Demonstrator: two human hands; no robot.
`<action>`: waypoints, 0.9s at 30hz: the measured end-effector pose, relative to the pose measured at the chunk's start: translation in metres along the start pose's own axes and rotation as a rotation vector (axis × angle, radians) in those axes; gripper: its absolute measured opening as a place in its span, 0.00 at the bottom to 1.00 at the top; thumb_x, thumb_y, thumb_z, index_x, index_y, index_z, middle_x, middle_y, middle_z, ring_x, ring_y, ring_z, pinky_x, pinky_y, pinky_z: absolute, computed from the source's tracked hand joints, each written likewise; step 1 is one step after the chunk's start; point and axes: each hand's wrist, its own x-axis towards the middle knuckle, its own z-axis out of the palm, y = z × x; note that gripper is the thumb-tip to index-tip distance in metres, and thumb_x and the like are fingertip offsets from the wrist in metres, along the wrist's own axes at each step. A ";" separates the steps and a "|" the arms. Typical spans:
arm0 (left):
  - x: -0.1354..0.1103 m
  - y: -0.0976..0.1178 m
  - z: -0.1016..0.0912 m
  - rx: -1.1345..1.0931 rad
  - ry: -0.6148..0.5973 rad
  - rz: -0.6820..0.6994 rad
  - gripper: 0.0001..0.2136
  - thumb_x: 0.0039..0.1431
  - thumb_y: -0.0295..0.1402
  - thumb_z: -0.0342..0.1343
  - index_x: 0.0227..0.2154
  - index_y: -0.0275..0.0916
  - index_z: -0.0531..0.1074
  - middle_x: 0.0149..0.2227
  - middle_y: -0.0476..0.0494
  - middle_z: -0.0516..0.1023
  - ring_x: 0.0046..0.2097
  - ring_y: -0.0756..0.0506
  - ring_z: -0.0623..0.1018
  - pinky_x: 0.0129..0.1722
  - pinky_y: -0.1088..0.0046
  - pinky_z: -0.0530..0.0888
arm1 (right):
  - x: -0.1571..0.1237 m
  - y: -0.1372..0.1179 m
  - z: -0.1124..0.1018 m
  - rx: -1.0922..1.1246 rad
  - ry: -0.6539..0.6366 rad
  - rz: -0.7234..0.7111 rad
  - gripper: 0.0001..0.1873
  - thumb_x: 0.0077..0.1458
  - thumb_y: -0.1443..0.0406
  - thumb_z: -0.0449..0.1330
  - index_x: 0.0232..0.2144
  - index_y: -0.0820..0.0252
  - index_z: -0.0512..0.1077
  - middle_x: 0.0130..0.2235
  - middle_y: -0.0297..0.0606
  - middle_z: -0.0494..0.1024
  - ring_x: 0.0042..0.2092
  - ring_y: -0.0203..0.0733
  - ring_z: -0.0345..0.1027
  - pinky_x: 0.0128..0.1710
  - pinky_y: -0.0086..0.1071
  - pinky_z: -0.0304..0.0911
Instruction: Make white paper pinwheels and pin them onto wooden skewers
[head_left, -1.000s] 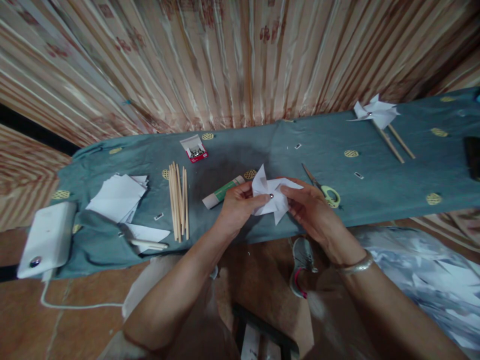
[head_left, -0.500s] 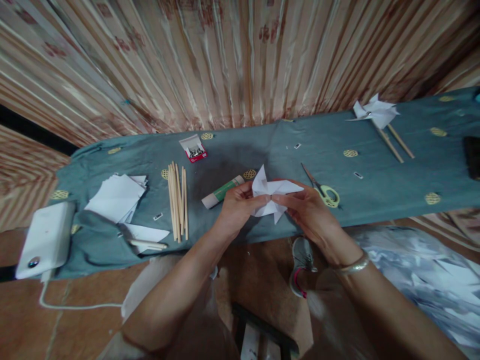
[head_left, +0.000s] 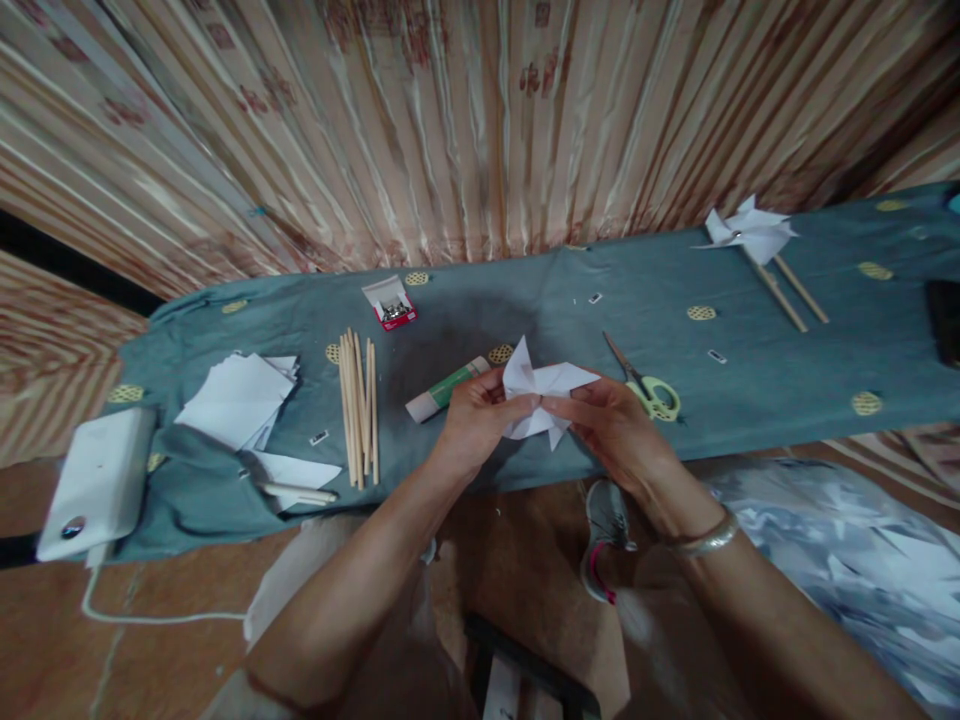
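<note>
A white folded paper pinwheel (head_left: 541,390) is held over the near edge of the blue-grey cloth (head_left: 487,320). My left hand (head_left: 476,415) grips its left side, thumb near the centre. From the right, my right hand (head_left: 611,420) pinches the pinwheel's centre with fingertips closed. A pin seen there before is hidden under my fingers. A glue stick (head_left: 446,388) lies just left of my left hand. Yellow-handled scissors (head_left: 646,385) lie just beyond my right hand.
Several wooden sticks (head_left: 358,405) lie left of centre, beside a stack of white paper squares (head_left: 236,400). A small red box of pins (head_left: 391,302) sits behind. A white device (head_left: 94,482) is far left. A finished pinwheel on sticks (head_left: 754,240) lies far right.
My right fingertips closed onto the pinwheel's centre, covering the pin that showed a second ago. The view shifted slightly; nothing on the cloth moved.
</note>
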 end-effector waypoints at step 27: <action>-0.003 -0.004 -0.001 0.002 0.005 -0.012 0.17 0.32 0.35 0.73 0.27 0.36 0.78 0.25 0.50 0.79 0.27 0.49 0.75 0.34 0.71 0.72 | 0.000 -0.002 0.004 0.038 0.071 0.002 0.20 0.32 0.63 0.76 0.31 0.58 0.79 0.28 0.32 0.82 0.28 0.36 0.73 0.33 0.29 0.68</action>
